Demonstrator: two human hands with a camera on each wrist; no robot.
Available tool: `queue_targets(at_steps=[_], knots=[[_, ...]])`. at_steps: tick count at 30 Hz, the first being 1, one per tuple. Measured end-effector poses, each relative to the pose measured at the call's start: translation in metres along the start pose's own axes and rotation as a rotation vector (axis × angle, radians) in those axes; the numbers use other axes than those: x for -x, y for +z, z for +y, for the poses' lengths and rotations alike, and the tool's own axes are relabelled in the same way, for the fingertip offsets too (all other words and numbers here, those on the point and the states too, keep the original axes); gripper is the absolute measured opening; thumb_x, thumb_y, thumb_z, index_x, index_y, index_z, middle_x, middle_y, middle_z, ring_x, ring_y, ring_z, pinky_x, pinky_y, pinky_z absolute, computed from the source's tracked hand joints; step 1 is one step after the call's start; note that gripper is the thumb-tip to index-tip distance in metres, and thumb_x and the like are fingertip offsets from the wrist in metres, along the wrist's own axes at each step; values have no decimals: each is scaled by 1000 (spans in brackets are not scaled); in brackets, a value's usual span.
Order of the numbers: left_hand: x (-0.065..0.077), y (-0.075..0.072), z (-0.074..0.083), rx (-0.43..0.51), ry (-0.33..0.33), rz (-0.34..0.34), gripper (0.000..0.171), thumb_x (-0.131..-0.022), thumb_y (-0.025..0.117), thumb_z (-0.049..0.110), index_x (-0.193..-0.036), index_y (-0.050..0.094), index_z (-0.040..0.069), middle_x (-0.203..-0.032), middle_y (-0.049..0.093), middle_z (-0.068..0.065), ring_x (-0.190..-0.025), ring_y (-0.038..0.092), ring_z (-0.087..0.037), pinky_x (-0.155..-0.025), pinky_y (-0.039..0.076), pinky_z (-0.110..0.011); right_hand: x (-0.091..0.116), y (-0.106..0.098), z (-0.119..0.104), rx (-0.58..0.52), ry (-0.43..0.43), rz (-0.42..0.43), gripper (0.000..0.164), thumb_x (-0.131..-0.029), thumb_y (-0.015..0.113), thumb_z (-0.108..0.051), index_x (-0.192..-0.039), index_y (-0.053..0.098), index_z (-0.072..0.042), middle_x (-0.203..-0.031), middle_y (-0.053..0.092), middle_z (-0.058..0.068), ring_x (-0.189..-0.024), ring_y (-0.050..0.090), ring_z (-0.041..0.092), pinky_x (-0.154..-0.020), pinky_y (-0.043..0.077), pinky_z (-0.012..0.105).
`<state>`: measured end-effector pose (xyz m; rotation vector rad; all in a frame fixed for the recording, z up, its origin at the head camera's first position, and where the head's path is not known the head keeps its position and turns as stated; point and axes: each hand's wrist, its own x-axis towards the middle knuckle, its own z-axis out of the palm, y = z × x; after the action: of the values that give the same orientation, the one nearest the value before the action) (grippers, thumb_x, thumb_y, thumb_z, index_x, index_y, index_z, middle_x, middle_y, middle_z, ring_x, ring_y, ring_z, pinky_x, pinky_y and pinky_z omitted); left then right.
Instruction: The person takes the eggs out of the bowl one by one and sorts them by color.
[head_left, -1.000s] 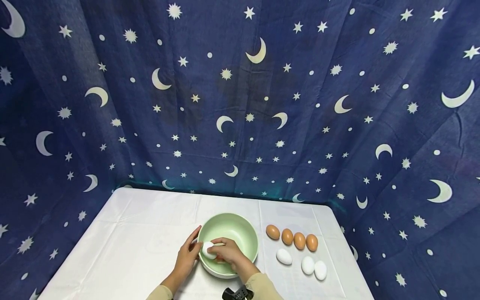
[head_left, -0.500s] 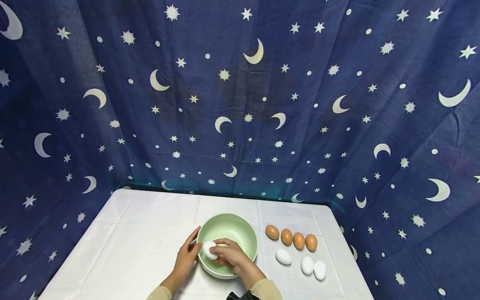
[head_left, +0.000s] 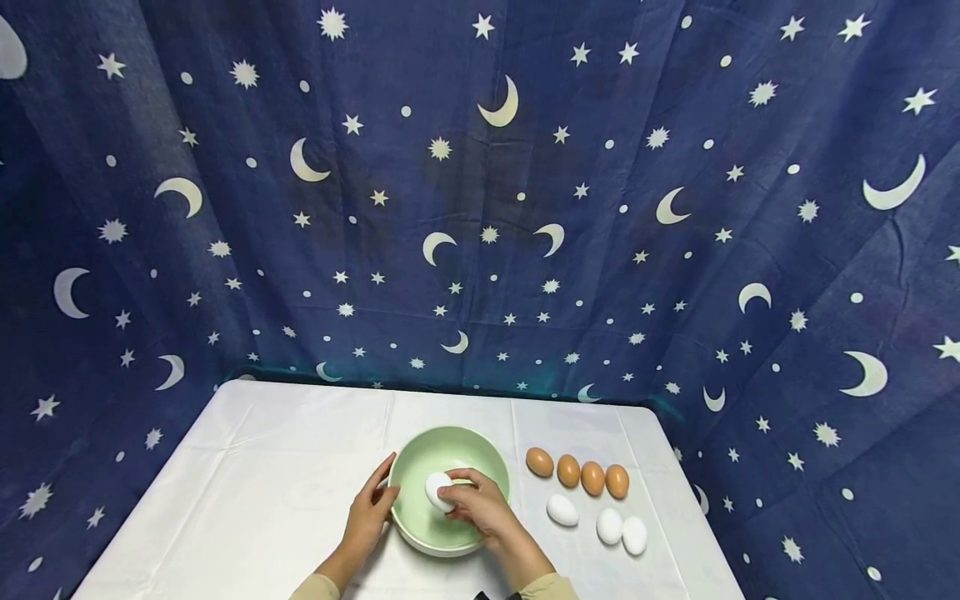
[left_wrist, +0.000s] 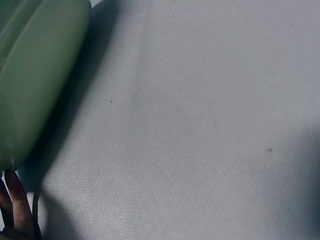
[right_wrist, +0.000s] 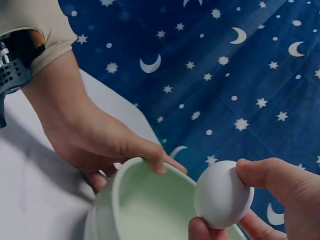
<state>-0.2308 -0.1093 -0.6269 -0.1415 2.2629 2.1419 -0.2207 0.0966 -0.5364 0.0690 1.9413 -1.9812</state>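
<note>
A white egg (head_left: 436,490) is pinched between the thumb and fingers of my right hand (head_left: 483,510), over the inside of a pale green bowl (head_left: 491,454). Close up in the right wrist view, the egg (right_wrist: 220,192) looks whole, with fingertips on both sides of it. My left hand (head_left: 366,515) grips the bowl's left side, its thumb over the rim and its other fingers along the outer wall. In the left wrist view, fingertips (left_wrist: 17,197) touch the outside of the bowl (left_wrist: 45,80).
Right of the bowl lies a row of several brown eggs (head_left: 568,471). Nearer than these are a single white egg (head_left: 562,510) and a pair of white eggs (head_left: 622,532). A white cloth covers the table (head_left: 285,450), and a blue star-and-moon curtain (head_left: 420,167) hangs behind it.
My right hand has lifted the white egg away from the bowl's left rim, rightward toward the bowl's middle. My left hand stays on the bowl's side.
</note>
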Motion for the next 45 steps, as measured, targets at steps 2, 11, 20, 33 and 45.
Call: queue_targets(at_steps=[2, 11, 20, 33, 45], knots=[[-2, 0, -4, -2, 4, 5, 57, -97, 59, 19, -151, 40, 22, -149, 45, -17, -95, 62, -15, -63, 55, -27, 3, -5, -3, 0, -18, 13, 47, -84, 72, -15, -125, 57, 3, -102, 67, 9, -77, 65, 13, -68, 57, 25], [-5, 0, -8, 1, -6, 23, 58, -97, 58, 14, -152, 40, 19, -148, 46, -17, -92, 62, -14, -62, 55, -27, 14, -35, -8, 0, -54, 141, 52, -87, 71, -18, -130, 53, 5, -101, 70, 6, -84, 65, 13, -75, 57, 28], [-4, 0, -6, 9, 3, 13, 58, -97, 58, 15, -152, 39, 20, -149, 44, -17, -97, 62, -19, -63, 55, -27, 20, -71, 13, 22, -56, 422, 52, -85, 74, -18, -128, 55, 6, -95, 72, 4, -79, 65, 12, -70, 56, 26], [-2, 1, -1, 18, 17, 14, 57, -97, 58, 15, -151, 40, 19, -148, 45, -19, -94, 63, -20, -62, 55, -27, 22, -89, 53, -7, -36, 634, 53, -83, 76, -16, -125, 55, 9, -82, 69, 1, -70, 62, 10, -63, 55, 23], [-1, 2, -6, -13, 10, 33, 55, -97, 58, 17, -149, 44, 23, -146, 49, -16, -93, 63, -18, -63, 56, -29, 19, -92, 82, -65, 1, 700, 57, -81, 77, -14, -126, 53, 12, -98, 68, 15, -70, 63, 11, -60, 57, 24]])
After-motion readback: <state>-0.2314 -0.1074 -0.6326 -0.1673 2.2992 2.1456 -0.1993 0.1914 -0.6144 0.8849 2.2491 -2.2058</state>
